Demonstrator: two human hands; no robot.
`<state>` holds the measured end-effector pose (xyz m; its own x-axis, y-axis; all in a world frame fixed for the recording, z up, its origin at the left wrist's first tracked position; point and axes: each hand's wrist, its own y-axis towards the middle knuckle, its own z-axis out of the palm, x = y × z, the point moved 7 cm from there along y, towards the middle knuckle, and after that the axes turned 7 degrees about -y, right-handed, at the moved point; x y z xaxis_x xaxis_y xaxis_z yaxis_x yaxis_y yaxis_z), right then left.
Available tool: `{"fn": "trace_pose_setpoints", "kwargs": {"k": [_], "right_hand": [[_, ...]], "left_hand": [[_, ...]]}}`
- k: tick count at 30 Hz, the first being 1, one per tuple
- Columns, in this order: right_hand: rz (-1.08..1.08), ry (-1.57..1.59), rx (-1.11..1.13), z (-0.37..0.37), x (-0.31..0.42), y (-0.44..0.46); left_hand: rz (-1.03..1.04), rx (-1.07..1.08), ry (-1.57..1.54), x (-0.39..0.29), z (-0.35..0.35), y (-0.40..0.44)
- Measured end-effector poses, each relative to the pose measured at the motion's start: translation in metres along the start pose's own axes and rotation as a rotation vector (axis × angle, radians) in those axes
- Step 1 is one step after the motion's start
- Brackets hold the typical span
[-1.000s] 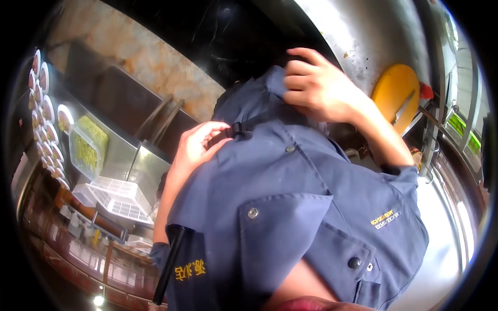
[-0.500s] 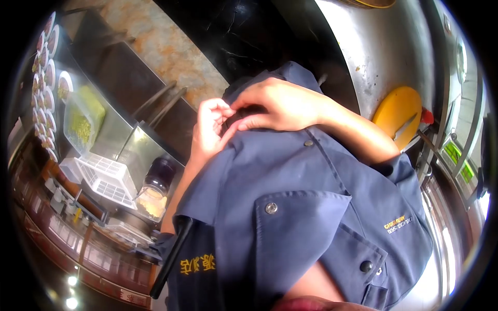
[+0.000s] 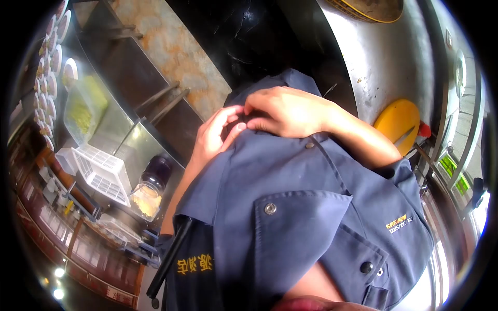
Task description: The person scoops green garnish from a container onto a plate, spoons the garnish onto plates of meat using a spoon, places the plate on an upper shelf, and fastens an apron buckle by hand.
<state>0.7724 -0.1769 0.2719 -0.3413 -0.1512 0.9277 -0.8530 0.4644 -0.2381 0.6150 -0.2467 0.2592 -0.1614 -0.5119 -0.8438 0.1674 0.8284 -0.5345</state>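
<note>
Both hands meet at the front of the dark blue-grey jacket (image 3: 290,223) I wear, low on the body. My left hand (image 3: 215,132) comes in from the left, its fingers bent and its thumb against the cloth. From the right reaches my right hand (image 3: 285,111), back upward, fingers curled down and thumb tip close to the left thumb. Fingers and thumbs close around the jacket's cloth; the exact pinch point lies in shadow between the hands. A metal snap (image 3: 309,145) shows just below the right hand, and another snap (image 3: 270,209) sits on the loose front flap.
On the left, a steel counter (image 3: 124,140) carries several small plates (image 3: 70,70), a clear tub of green food (image 3: 83,111), a white basket (image 3: 104,168) and a dark jar (image 3: 157,172). A yellow round board (image 3: 398,122) with a knife (image 3: 403,136) lies on the right.
My left fingers have shifted in towards the right hand, and the left thumb now stands out more clearly. The right hand remains at the same spot on the jacket. The view has tilted slightly.
</note>
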Motion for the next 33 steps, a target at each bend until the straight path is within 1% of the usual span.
{"fn": "trace_pose_setpoints", "kwargs": {"k": [1, 3, 4, 6, 7, 8, 9, 10, 11, 13, 15, 16, 17, 19, 20, 22, 23, 25, 26, 27, 29, 30, 31, 32, 33], "right_hand": [[-0.025, 0.016, 0.024, -0.001, 0.003, -0.002], [-0.066, 0.003, -0.011, -0.01, 0.007, -0.01], [-0.032, -0.055, -0.008, -0.016, 0.007, -0.017], [0.054, -0.178, -0.009, -0.022, 0.009, -0.029], [0.104, -0.242, -0.014, -0.021, 0.013, -0.035], [0.076, -0.363, -0.089, -0.021, 0.02, -0.042], [0.032, -0.472, -0.161, -0.021, 0.026, -0.046], [0.081, -0.546, -0.161, -0.026, 0.029, -0.049], [0.131, -0.618, -0.166, -0.033, 0.028, -0.05], [0.211, -0.563, -0.15, -0.034, 0.012, -0.057], [0.232, -0.426, -0.135, -0.026, -0.003, -0.064], [0.21, -0.361, -0.137, -0.022, -0.003, -0.066], [0.253, -0.312, -0.085, -0.018, -0.005, -0.068], [0.316, -0.226, -0.067, -0.014, -0.004, -0.074], [0.31, -0.23, -0.062, -0.012, -0.003, -0.075], [0.389, -0.163, -0.048, -0.009, -0.008, -0.079], [0.383, -0.167, -0.044, -0.009, -0.007, -0.08], [0.421, -0.184, -0.052, -0.017, -0.007, -0.084], [0.39, -0.21, -0.119, -0.029, -0.001, -0.084], [0.434, -0.269, -0.104, -0.039, -0.005, -0.085], [0.415, -0.264, -0.044, -0.041, 0.004, -0.08], [0.409, -0.269, -0.047, -0.044, 0.0, -0.077], [0.355, -0.268, 0.024, -0.042, -0.008, -0.072], [0.3, -0.268, 0.096, -0.039, -0.017, -0.069], [0.295, -0.274, 0.093, -0.042, -0.026, -0.071]], "left_hand": [[-0.062, 0.025, 0.027, -0.006, 0.002, -0.001], [0.01, 0.107, 0.177, -0.015, 0.004, 0.003], [-0.045, 0.138, 0.148, -0.012, 0.006, 0.005], [-0.027, 0.238, 0.218, -0.018, 0.013, 0.011], [-0.021, 0.265, 0.199, -0.022, 0.019, 0.013], [-0.072, 0.324, 0.21, -0.025, 0.024, 0.017], [-0.009, 0.337, 0.206, -0.024, 0.03, 0.018], [0.044, 0.382, 0.316, -0.03, 0.036, 0.02], [0.154, 0.372, 0.363, -0.024, 0.04, 0.023], [0.2, 0.382, 0.391, -0.016, 0.05, 0.02], [0.23, 0.389, 0.414, -0.01, 0.054, 0.016], [0.235, 0.392, 0.443, -0.011, 0.054, 0.013], [0.256, 0.368, 0.452, -0.011, 0.053, 0.01], [0.214, 0.406, 0.459, -0.012, 0.056, 0.004], [0.225, 0.395, 0.453, -0.012, 0.055, 0.002], [0.218, 0.398, 0.433, -0.014, 0.054, -0.002], [0.212, 0.409, 0.413, -0.016, 0.055, -0.004], [0.214, 0.388, 0.417, -0.024, 0.054, -0.006], [0.219, 0.377, 0.429, -0.028, 0.052, -0.005], [0.222, 0.371, 0.436, -0.028, 0.05, -0.004], [0.081, 0.427, 0.374, -0.009, 0.047, -0.003], [-0.002, 0.436, 0.433, 0.008, 0.05, 0.002], [0.004, 0.431, 0.437, 0.013, 0.05, 0.004], [0.17, 0.379, 0.418, 0.004, 0.049, 0.006], [0.335, 0.325, 0.398, -0.007, 0.046, 0.007]]}}
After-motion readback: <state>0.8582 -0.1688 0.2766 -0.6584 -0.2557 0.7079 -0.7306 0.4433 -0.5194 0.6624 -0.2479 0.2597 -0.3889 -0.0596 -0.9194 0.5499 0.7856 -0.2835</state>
